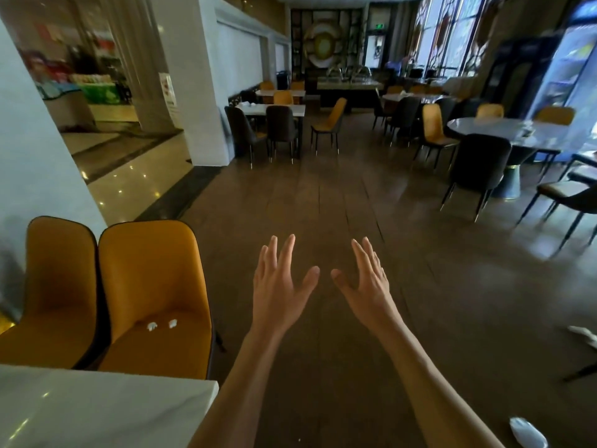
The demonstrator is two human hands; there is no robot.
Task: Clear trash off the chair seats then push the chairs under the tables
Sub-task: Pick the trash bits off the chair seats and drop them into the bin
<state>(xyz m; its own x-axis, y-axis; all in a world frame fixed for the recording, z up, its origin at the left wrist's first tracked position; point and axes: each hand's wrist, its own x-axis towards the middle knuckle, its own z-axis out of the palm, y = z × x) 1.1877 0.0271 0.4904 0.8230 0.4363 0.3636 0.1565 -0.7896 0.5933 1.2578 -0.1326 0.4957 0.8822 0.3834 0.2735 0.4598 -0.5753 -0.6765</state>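
Observation:
Two orange chairs stand side by side at the lower left, facing a white table [97, 405]. The right orange chair [155, 279] has two small white scraps of trash [161, 324] on its seat. The left orange chair [61, 279] shows a bare seat. My left hand [281, 282] and my right hand [365, 286] are stretched out over the brown floor, fingers spread and straight, holding nothing. Both hover to the right of the chairs, apart from them.
White crumpled trash lies on the floor at the lower right [528, 433] and right edge [583, 334]. A round table [504, 129] with dark and orange chairs stands at right. Square tables with chairs [271, 109] stand further back. A white pillar [206, 92] rises at left.

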